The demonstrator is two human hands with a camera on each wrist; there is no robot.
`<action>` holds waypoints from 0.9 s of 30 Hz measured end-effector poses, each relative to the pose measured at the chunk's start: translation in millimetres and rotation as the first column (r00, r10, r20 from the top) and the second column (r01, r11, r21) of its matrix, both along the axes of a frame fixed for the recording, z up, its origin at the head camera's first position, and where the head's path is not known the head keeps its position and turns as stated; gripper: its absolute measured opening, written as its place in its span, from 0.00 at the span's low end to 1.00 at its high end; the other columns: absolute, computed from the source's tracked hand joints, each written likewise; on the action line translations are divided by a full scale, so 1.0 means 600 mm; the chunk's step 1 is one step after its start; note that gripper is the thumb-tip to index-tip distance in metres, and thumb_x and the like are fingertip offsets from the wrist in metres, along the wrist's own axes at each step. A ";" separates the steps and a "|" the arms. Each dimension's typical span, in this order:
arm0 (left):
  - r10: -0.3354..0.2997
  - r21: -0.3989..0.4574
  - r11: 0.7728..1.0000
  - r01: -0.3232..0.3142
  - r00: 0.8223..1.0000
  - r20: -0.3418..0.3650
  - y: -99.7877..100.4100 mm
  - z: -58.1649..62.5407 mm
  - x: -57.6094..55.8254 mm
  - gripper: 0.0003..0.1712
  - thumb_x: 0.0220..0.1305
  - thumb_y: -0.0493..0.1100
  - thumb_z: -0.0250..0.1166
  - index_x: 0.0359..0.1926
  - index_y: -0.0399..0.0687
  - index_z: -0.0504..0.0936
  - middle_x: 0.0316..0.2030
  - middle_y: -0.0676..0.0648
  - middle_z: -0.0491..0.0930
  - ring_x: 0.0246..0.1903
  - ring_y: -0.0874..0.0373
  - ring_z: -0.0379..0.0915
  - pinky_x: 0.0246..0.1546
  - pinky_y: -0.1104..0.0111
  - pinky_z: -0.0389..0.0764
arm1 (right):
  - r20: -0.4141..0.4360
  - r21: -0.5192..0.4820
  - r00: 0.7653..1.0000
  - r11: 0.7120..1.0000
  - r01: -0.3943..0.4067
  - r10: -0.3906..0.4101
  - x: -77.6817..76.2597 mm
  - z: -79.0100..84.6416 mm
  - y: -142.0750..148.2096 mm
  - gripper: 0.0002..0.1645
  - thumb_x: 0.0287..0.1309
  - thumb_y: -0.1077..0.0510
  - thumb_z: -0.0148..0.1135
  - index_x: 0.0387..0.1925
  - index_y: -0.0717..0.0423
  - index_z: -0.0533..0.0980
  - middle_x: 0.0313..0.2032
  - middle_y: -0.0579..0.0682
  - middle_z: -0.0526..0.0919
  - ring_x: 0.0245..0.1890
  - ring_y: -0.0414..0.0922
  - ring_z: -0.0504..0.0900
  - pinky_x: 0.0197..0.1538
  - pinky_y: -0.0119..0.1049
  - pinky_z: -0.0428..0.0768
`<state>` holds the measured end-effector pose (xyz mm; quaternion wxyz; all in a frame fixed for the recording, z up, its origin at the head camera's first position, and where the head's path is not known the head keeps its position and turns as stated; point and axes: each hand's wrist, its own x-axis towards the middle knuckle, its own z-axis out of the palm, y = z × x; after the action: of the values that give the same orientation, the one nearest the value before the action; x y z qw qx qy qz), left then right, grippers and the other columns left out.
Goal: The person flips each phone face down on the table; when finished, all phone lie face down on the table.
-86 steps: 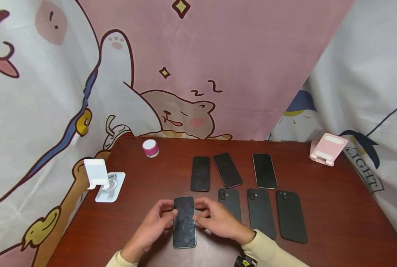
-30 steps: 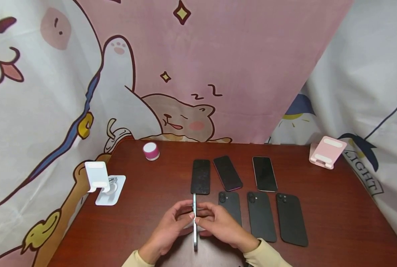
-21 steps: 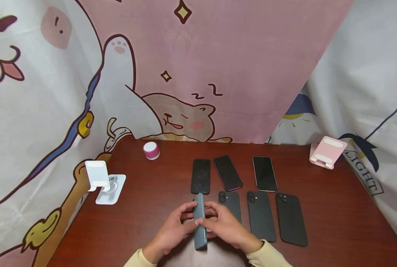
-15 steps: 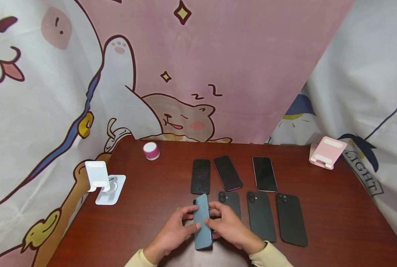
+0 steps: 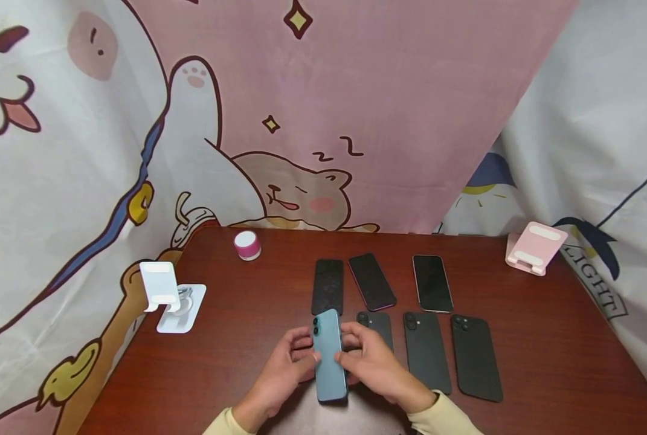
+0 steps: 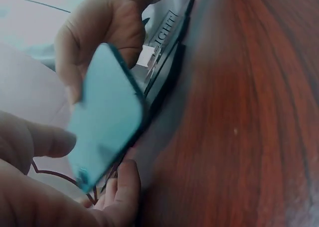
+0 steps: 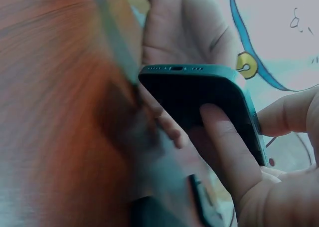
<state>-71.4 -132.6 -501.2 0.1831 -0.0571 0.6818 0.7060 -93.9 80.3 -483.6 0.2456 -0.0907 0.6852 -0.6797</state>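
Note:
Both hands hold a teal phone just above the brown table, its back with the camera lenses facing up. My left hand grips its left edge and my right hand grips its right edge. In the left wrist view the teal phone shows its flat back between the fingers. In the right wrist view the teal phone shows its bottom edge with the port, and a right fingertip lies under it.
Three phones lie screen-up in a far row. Three black phones lie back-up in a near row. A white stand is at the left, a pink stand at the far right, a small pink-and-white cylinder at the back.
The phone lay screen-up between my hands. They turned it on edge and then over, so its teal back now faces up.

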 end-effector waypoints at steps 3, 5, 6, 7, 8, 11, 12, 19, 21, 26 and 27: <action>-0.003 0.092 0.996 -0.003 0.998 0.058 -0.002 -0.002 -0.002 0.40 0.75 0.43 0.66 0.77 0.32 0.56 0.65 0.32 0.73 0.53 0.52 0.80 0.50 0.53 0.88 | -0.041 0.011 0.999 1.000 0.012 -0.012 -0.002 0.015 0.000 0.36 0.70 0.64 0.63 0.73 0.72 0.62 0.60 0.68 0.82 0.48 0.52 0.90 0.36 0.43 0.90; -0.027 0.146 0.989 0.013 0.995 0.092 -0.003 -0.002 -0.003 0.38 0.77 0.44 0.64 0.76 0.33 0.58 0.62 0.36 0.77 0.51 0.53 0.82 0.48 0.53 0.89 | -0.051 0.009 0.999 1.000 0.015 -0.014 -0.004 0.024 -0.001 0.36 0.70 0.63 0.63 0.74 0.70 0.62 0.61 0.68 0.81 0.50 0.53 0.90 0.38 0.44 0.91; -0.041 0.170 0.985 0.023 0.994 0.103 -0.004 -0.002 -0.004 0.37 0.77 0.44 0.63 0.76 0.34 0.59 0.60 0.37 0.79 0.50 0.52 0.83 0.47 0.54 0.89 | -0.051 0.003 0.999 1.000 0.014 -0.014 -0.004 0.028 -0.001 0.36 0.70 0.63 0.63 0.74 0.70 0.62 0.62 0.69 0.80 0.51 0.53 0.89 0.40 0.46 0.91; -0.054 0.191 0.981 0.032 0.992 0.110 -0.004 -0.001 -0.005 0.36 0.77 0.44 0.63 0.75 0.34 0.60 0.58 0.39 0.80 0.49 0.52 0.83 0.46 0.54 0.88 | -0.053 0.000 0.998 1.000 0.013 -0.013 -0.005 0.032 -0.001 0.36 0.71 0.63 0.63 0.74 0.69 0.62 0.62 0.69 0.80 0.52 0.54 0.89 0.41 0.47 0.91; -0.063 0.206 0.978 0.039 0.992 0.113 -0.005 -0.001 -0.005 0.35 0.77 0.45 0.63 0.75 0.35 0.60 0.57 0.40 0.81 0.49 0.52 0.84 0.46 0.55 0.89 | -0.052 -0.002 0.999 1.000 0.012 -0.012 -0.006 0.035 -0.001 0.36 0.71 0.62 0.63 0.74 0.69 0.62 0.63 0.68 0.79 0.52 0.54 0.89 0.41 0.47 0.91; -0.064 0.224 0.974 0.038 0.992 0.106 -0.006 0.004 -0.008 0.33 0.77 0.44 0.63 0.74 0.36 0.62 0.55 0.41 0.82 0.49 0.52 0.83 0.46 0.55 0.89 | -0.051 -0.004 0.999 1.000 0.014 -0.014 -0.007 0.039 -0.001 0.36 0.71 0.62 0.63 0.75 0.67 0.62 0.63 0.68 0.79 0.53 0.54 0.89 0.42 0.48 0.91; -0.060 0.223 0.974 0.036 0.993 0.102 -0.007 0.006 -0.008 0.33 0.76 0.43 0.63 0.74 0.36 0.62 0.55 0.41 0.82 0.49 0.52 0.83 0.45 0.55 0.89 | -0.051 -0.002 0.999 1.000 0.016 -0.016 -0.008 0.039 0.000 0.36 0.71 0.62 0.63 0.75 0.67 0.62 0.63 0.68 0.79 0.53 0.54 0.89 0.42 0.48 0.91; -0.011 0.201 0.980 0.000 0.998 0.057 -0.007 0.017 -0.013 0.28 0.75 0.40 0.64 0.69 0.36 0.66 0.51 0.44 0.84 0.47 0.52 0.85 0.42 0.55 0.89 | -0.067 0.020 0.996 0.998 0.055 -0.054 -0.015 0.028 0.003 0.34 0.71 0.62 0.64 0.73 0.67 0.65 0.58 0.65 0.84 0.51 0.53 0.90 0.39 0.46 0.91; 0.003 0.197 0.980 -0.010 0.999 0.038 -0.008 0.019 -0.015 0.27 0.74 0.39 0.65 0.67 0.36 0.66 0.50 0.44 0.84 0.45 0.53 0.85 0.41 0.56 0.90 | -0.074 0.030 0.995 0.997 0.073 -0.071 -0.019 0.023 0.004 0.33 0.70 0.62 0.65 0.72 0.67 0.67 0.54 0.63 0.86 0.48 0.51 0.91 0.37 0.45 0.91; 0.014 0.145 0.989 -0.016 1.000 0.016 -0.007 0.020 -0.017 0.26 0.74 0.38 0.65 0.65 0.33 0.67 0.47 0.44 0.84 0.41 0.53 0.86 0.38 0.58 0.90 | -0.065 0.058 0.993 0.993 0.102 -0.098 -0.023 0.009 0.007 0.33 0.69 0.61 0.67 0.70 0.67 0.69 0.48 0.60 0.89 0.42 0.49 0.91 0.35 0.45 0.90; 0.015 0.129 0.991 -0.017 1.000 0.016 -0.007 0.020 -0.016 0.26 0.74 0.38 0.65 0.65 0.33 0.67 0.47 0.43 0.85 0.41 0.54 0.86 0.37 0.58 0.90 | -0.063 0.067 0.993 0.993 0.102 -0.098 -0.023 0.007 0.008 0.33 0.69 0.61 0.67 0.70 0.68 0.69 0.47 0.59 0.89 0.42 0.49 0.91 0.35 0.45 0.91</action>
<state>-81.0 -136.6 -489.5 0.1859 -0.0556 0.6327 0.7497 -107.5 84.9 -479.7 0.1935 -0.0679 0.7192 -0.6638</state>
